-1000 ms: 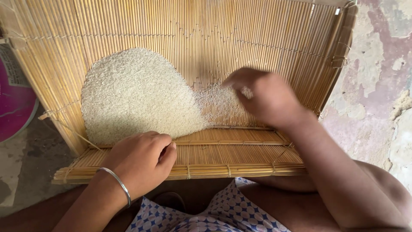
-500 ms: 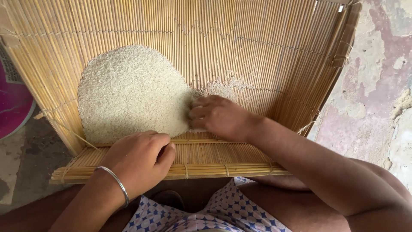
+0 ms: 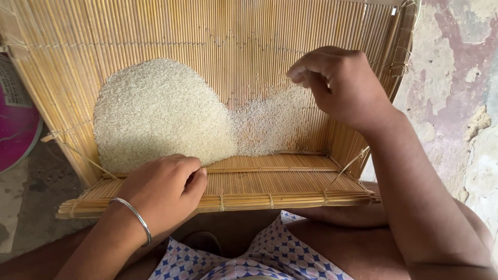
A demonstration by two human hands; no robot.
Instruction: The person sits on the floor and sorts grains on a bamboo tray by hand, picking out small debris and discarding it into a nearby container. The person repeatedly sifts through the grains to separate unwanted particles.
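Note:
A woven bamboo winnowing tray (image 3: 218, 41) rests against my lap, tilted up away from me. A thick heap of white rice (image 3: 155, 114) lies on its left half, with a thinner spread of rice (image 3: 270, 124) trailing to the right. My left hand (image 3: 163, 189), with a metal bangle on the wrist, grips the tray's near rim. My right hand (image 3: 337, 85) hovers over the thin spread at the right, fingertips pinched together; whether a grain is between them is too small to tell.
A pink plastic basin (image 3: 15, 129) sits on the ground left of the tray. A worn, patchy cement floor (image 3: 456, 103) shows at the right. My lap in blue-and-white patterned cloth (image 3: 259, 259) is just below the tray's edge.
My right hand swept left into the rice by the big heap, then lifted back to the right with fingertips pinched. The thin spread now reaches further right. My left hand stayed on the rim.

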